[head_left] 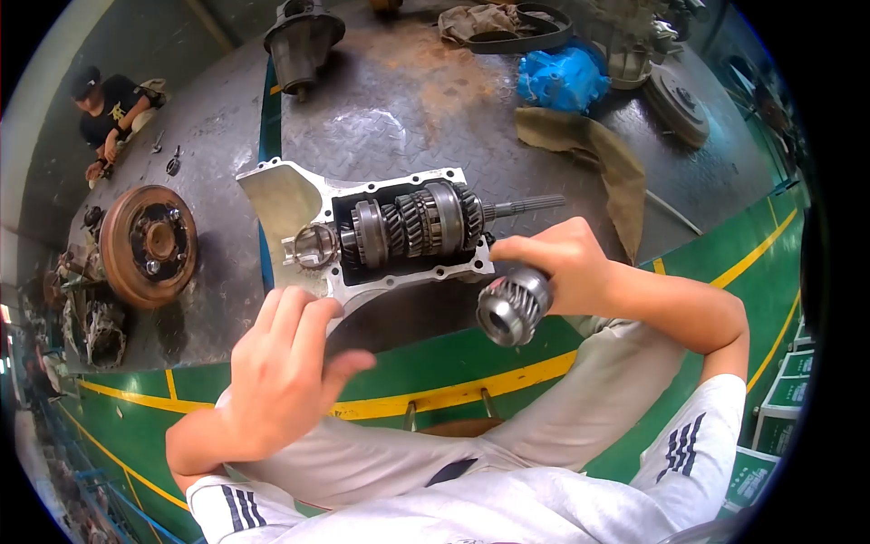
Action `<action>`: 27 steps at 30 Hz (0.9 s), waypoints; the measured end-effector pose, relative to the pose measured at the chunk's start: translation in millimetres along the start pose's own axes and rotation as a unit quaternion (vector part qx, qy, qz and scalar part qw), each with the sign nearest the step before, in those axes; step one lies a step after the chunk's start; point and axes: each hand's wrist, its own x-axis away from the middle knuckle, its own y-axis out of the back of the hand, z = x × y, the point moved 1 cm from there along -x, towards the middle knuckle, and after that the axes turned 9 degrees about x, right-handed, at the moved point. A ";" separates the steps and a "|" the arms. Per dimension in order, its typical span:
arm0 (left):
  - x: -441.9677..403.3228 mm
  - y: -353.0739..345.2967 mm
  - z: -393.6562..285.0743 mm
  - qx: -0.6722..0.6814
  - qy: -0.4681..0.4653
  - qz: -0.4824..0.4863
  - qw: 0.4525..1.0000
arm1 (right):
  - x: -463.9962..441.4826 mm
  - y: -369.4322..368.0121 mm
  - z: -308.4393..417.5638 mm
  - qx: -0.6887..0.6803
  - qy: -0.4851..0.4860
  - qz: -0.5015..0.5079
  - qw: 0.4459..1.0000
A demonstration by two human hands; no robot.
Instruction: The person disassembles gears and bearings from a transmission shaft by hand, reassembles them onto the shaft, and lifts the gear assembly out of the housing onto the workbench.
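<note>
An open metal gearbox housing (399, 288) lies on the metal table, with a shaft of several gears (417, 220) inside it. The shaft's splined end (530, 206) sticks out to the right. Off the housing's lower right corner, my right hand (562, 263) grips a short gear part (514, 306), its round open end facing down and left. My left hand (285, 372) is at the lower left of the housing, fingertips at its edge and thumb spread, holding nothing. A round bearing ring (315, 246) sits at the housing's left end.
A rusty brake drum (148, 246) stands at the left. Farther back are a dark metal casing (304, 41), a blue part (564, 80), a belt (535, 38), a brown cloth (589, 145) and a disc (678, 104). Another person (113, 109) sits at the far left.
</note>
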 end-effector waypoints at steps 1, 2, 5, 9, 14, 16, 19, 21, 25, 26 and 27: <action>6.4 -0.8 -2.5 -0.063 0.026 0.019 0.998 | -1.9 -1.9 3.8 0.040 0.012 0.007 0.999; 15.7 -6.2 -0.4 -0.080 0.046 0.055 0.994 | -1.6 -6.4 4.5 0.079 0.036 0.006 0.996; 37.9 -27.3 10.2 -0.153 0.079 0.046 0.984 | -1.2 -26.1 4.4 0.107 0.030 0.013 0.994; 42.7 -34.2 31.3 -0.182 0.078 0.073 0.978 | -5.9 -36.4 6.0 0.117 0.030 0.047 0.992; 30.6 -35.2 45.8 -0.168 0.079 0.066 0.980 | -14.1 -39.8 2.5 0.113 0.037 0.051 0.992; 22.9 -35.0 52.9 -0.146 0.074 0.050 0.985 | -17.0 -43.6 -6.0 0.145 0.033 0.044 0.988; 11.6 -40.4 61.6 -0.128 0.065 0.023 0.989 | -29.5 -42.4 -20.8 0.134 0.009 0.015 0.991; 1.4 -42.3 68.0 -0.137 0.064 0.017 0.988 | -35.0 -44.6 -35.2 0.161 -0.001 0.016 0.987; -16.4 -43.2 90.6 -0.141 0.055 -0.008 0.988 | -49.8 -49.4 -50.2 0.166 0.008 -0.003 0.986; -21.2 -41.9 95.2 -0.144 0.051 -0.012 0.988 | -52.6 -50.5 -54.1 0.168 0.014 -0.008 0.986; -25.6 -40.8 97.7 -0.146 0.050 -0.011 0.988 | -55.6 -51.1 -57.3 0.168 0.014 -0.010 0.986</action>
